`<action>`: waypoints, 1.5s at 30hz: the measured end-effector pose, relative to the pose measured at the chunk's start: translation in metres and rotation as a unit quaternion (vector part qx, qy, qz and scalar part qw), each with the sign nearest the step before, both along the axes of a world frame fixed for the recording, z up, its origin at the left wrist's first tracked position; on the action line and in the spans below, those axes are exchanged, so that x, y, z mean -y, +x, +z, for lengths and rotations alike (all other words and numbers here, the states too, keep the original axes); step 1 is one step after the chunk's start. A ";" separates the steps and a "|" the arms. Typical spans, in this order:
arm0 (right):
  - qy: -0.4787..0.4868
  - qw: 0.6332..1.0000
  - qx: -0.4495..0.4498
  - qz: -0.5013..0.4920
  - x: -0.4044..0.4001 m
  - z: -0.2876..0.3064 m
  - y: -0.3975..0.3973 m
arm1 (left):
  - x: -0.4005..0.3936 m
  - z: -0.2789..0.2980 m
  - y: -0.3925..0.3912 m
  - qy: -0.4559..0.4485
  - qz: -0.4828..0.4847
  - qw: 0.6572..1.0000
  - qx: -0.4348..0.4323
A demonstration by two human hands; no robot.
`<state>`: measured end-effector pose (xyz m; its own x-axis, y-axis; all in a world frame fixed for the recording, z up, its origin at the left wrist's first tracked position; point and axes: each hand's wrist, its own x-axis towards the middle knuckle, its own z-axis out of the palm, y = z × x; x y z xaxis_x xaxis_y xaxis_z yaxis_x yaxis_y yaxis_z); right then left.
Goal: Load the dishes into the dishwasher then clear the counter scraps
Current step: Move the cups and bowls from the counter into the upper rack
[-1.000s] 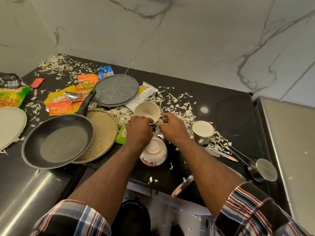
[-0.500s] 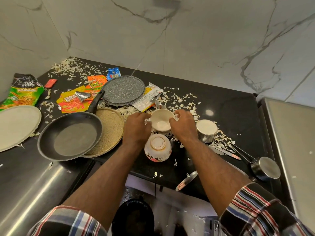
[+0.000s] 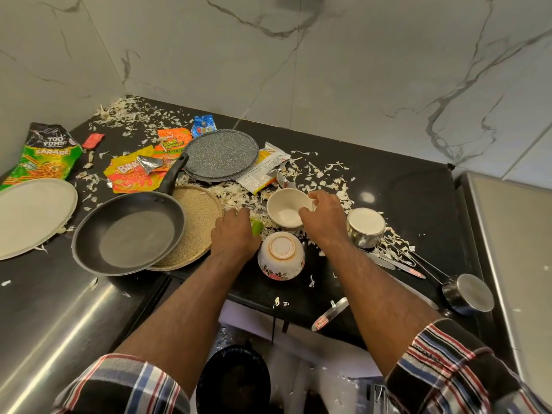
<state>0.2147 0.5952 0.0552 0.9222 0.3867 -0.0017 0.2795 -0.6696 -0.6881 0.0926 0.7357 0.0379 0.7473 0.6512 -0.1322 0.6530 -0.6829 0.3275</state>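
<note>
My right hand (image 3: 324,221) grips the right rim of an upright cream bowl (image 3: 285,209), thumb inside it. My left hand (image 3: 236,236) rests knuckles-up just left of that bowl, over a small green thing (image 3: 257,227); its fingertips are hidden. A floral bowl (image 3: 280,259) stands upside down between my wrists. To the right a steel cup (image 3: 366,227) is also overturned. A black frying pan (image 3: 128,234) lies partly on a brown plate (image 3: 195,216). Behind them sits a grey speckled plate (image 3: 221,153), and a cream plate (image 3: 30,216) lies at far left.
White peel scraps (image 3: 325,177) and snack wrappers (image 3: 131,174) litter the black counter (image 3: 418,189). Knives (image 3: 330,313), spoons (image 3: 397,262) and a small steel saucepan (image 3: 467,294) lie at the front right. A black bin (image 3: 233,380) stands below; steel surfaces flank both sides.
The cream bowl was held in both hands; now my left hand has let go and moved left and down toward the green thing. My right hand keeps the bowl's rim.
</note>
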 end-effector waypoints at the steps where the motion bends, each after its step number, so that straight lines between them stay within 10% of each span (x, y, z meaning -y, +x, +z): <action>1: -0.001 1.000 0.002 -0.001 0.000 0.000 0.000 | -0.001 -0.001 0.000 -0.001 0.001 1.000 -0.002; 9: 0.003 1.000 0.004 -0.005 -0.002 0.002 0.003 | -0.017 0.016 0.004 -0.134 0.058 0.975 0.167; 19: 0.037 0.999 0.030 0.025 -0.005 0.008 0.002 | -0.010 0.033 0.003 -0.517 0.244 0.756 0.320; 26: 0.058 0.982 -0.026 0.177 -0.033 0.020 -0.014 | -0.013 0.024 0.007 -0.553 0.266 0.719 0.325; 36: -0.095 0.995 -0.038 -0.015 0.002 0.003 0.021 | -0.017 0.017 0.012 -0.588 0.282 0.683 0.328; 45: 0.055 0.993 -0.082 -0.072 -0.003 0.009 0.027 | -0.016 0.020 0.015 -0.616 0.281 0.659 0.329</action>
